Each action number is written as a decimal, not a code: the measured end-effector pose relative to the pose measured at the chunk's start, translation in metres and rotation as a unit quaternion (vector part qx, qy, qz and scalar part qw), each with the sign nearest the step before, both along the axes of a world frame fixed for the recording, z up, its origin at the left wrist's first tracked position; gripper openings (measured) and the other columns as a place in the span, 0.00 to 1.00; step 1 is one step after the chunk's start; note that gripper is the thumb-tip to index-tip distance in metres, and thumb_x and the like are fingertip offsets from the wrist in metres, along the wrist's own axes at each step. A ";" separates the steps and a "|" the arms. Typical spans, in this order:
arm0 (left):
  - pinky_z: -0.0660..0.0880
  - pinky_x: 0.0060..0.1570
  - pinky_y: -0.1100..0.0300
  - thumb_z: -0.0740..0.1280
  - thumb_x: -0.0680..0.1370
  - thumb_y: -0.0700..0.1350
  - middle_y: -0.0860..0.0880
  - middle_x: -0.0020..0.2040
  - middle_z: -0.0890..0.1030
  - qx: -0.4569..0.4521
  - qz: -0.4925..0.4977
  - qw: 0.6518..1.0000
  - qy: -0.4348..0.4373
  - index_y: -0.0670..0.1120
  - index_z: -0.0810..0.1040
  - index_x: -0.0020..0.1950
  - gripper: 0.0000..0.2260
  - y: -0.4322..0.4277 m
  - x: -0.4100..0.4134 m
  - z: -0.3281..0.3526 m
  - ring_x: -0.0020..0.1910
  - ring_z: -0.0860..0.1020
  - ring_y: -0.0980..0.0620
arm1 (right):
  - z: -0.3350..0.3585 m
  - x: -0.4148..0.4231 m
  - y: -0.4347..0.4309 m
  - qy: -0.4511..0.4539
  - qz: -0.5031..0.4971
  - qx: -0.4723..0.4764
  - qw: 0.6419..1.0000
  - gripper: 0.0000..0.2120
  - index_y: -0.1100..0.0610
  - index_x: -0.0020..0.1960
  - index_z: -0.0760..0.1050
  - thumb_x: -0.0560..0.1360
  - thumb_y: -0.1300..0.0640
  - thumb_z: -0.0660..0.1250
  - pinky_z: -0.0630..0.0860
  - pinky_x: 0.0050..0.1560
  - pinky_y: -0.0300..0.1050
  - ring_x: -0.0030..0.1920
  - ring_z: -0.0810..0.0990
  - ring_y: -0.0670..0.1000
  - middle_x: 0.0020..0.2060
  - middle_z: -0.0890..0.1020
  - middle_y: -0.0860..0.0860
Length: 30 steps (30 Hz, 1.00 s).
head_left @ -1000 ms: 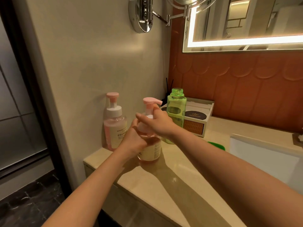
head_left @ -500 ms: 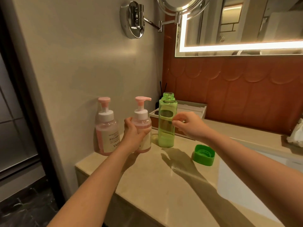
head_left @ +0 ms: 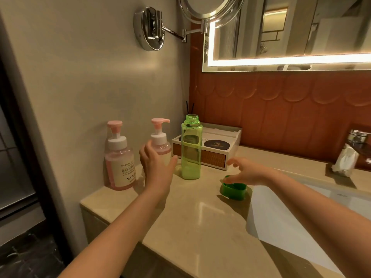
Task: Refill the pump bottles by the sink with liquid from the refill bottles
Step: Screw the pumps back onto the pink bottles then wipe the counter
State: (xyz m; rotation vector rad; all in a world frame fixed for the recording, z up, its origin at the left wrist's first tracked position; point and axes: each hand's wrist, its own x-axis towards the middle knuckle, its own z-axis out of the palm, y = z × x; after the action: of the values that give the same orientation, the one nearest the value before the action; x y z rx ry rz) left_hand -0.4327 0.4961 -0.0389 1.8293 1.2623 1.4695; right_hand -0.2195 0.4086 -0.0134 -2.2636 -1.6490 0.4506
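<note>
Two bottles with pink pumps stand at centre left of the frame, on the beige worktop (head_left: 200,227) by the wall. The left pump bottle (head_left: 119,157) is clear and holds pink liquid nearly up to its white collar. The right pump bottle (head_left: 161,141) shows pink liquid below its collar; its lower body is hidden behind the left hand (head_left: 156,167). That hand is raised just in front of it with the fingers (head_left: 148,149) loose and spread, gripping nothing; whether they touch the bottle cannot be told.

Just right of it stands the green bottle (head_left: 190,147), upright, see-through, its neck uncapped. A paler band fills its lowest part; whether that is liquid cannot be told. Its green cap (head_left: 233,190) sits on the worktop further right, near the white sink (head_left: 301,213). The right hand (head_left: 249,173) is directly over the cap, fingers stretched out and relaxed, holding nothing; contact with the cap is unclear.

Behind the green bottle lies a low white box (head_left: 210,155) with a dark round disc (head_left: 216,144) in it. At the far right a crumpled tissue (head_left: 345,159) lies beside a chrome tap (head_left: 359,137).
</note>
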 end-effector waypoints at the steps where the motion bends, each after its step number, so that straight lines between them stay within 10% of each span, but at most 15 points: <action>1: 0.63 0.65 0.54 0.71 0.72 0.43 0.45 0.69 0.59 0.037 -0.010 0.999 0.000 0.44 0.58 0.70 0.32 -0.008 0.001 -0.002 0.67 0.61 0.48 | -0.003 0.001 -0.001 -0.003 -0.001 -0.010 1.000 0.33 0.50 0.70 0.62 0.69 0.45 0.71 0.72 0.58 0.45 0.63 0.69 0.52 0.67 0.68 0.52; 5: 0.62 0.60 0.62 0.70 0.73 0.46 0.50 0.64 0.63 0.104 -0.103 0.989 0.015 0.48 0.64 0.65 0.24 -0.027 0.013 -0.003 0.61 0.63 0.57 | -0.016 0.006 -0.005 0.013 -0.007 -0.032 0.999 0.39 0.48 0.71 0.58 0.67 0.44 0.73 0.73 0.59 0.46 0.64 0.69 0.52 0.68 0.67 0.52; 17: 0.55 0.72 0.45 0.76 0.66 0.55 0.45 0.77 0.49 -0.063 -0.122 0.990 -0.017 0.51 0.42 0.75 0.51 0.030 0.063 0.030 0.75 0.51 0.44 | -0.041 0.017 -0.002 0.013 0.003 -0.012 1.000 0.33 0.49 0.66 0.62 0.67 0.47 0.74 0.74 0.49 0.36 0.55 0.72 0.47 0.60 0.72 0.48; 30: 0.68 0.44 0.62 0.75 0.67 0.55 0.53 0.53 0.74 -0.071 -0.132 0.986 -0.078 0.52 0.66 0.58 0.26 0.049 0.081 0.032 0.54 0.74 0.52 | -0.011 0.024 -0.014 0.104 0.002 0.135 0.985 0.28 0.51 0.60 0.68 0.65 0.51 0.76 0.75 0.44 0.35 0.52 0.75 0.47 0.53 0.75 0.48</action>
State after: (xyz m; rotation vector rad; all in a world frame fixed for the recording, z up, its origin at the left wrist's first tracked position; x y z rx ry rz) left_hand -0.3516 0.5446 -0.0067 1.6787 0.9800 1.3149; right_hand -0.1953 0.3944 -0.0241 -1.9471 -1.5090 0.4191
